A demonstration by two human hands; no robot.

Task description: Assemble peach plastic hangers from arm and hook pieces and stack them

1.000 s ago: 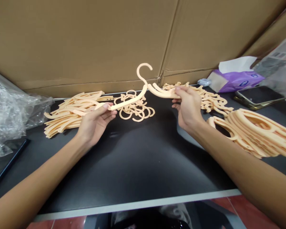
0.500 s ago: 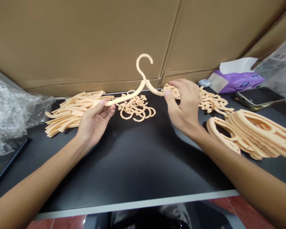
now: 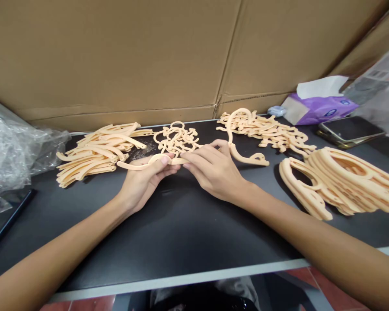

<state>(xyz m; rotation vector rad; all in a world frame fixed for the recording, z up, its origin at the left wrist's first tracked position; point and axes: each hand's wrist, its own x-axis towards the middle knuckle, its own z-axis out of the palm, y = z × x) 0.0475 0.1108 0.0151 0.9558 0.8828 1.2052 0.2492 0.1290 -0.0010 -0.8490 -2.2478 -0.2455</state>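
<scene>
A peach plastic clothes hanger (image 3: 248, 159) is held level above the dark table, its hook standing up to the right of my right hand (image 3: 215, 172). My left hand (image 3: 147, 179) is closed on the hanger's left section, thumb on top. Close beside it, my right hand pinches the same arm, and its fingers hide the middle of it. Behind my hands lies a pile of loose hooks (image 3: 178, 137). Left of them is a heap of curved hanger arms (image 3: 94, 151).
Small peach parts (image 3: 269, 129) lie in a pile at the back right. Nested hanger pieces (image 3: 340, 181) are stacked in front of them. A purple tissue pack (image 3: 324, 108) and a phone (image 3: 353, 129) are farther right. Clear plastic wrap (image 3: 16, 151) lies left, and cardboard boxes (image 3: 132, 56) wall the back.
My right hand has moved left along the hanger, from its right arm to near my left hand. The hanger has shifted right and turned, and my left hand has moved slightly right.
</scene>
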